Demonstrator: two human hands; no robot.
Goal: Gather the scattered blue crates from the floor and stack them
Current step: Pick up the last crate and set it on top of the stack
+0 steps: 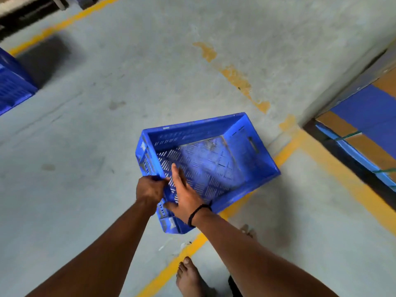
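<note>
— What are your hands doing?

— My left hand (151,190) is curled round the near left rim of the blue crate (246,159), gripping it. My right hand (186,194) lies just beside it. Its fingers are straight and flat on the slotted inner wall, and the thumb points toward the rim. A black band (198,213) sits on that wrist. The two hands are close together at the same near edge.

— And the crate itself?

— It is in front of me, in the middle of the scene, open side up and tilted, above a yellow line (287,150) painted on the concrete floor (107,125). I cannot tell whether its far corner touches the ground.

— Anything else around?

— My bare foot (188,275) is near, beside the same line. A second blue crate (12,86) stands at the far left edge, well apart. On the right are cardboard (336,123) and blue surfaces that are too blurred to make out.
</note>
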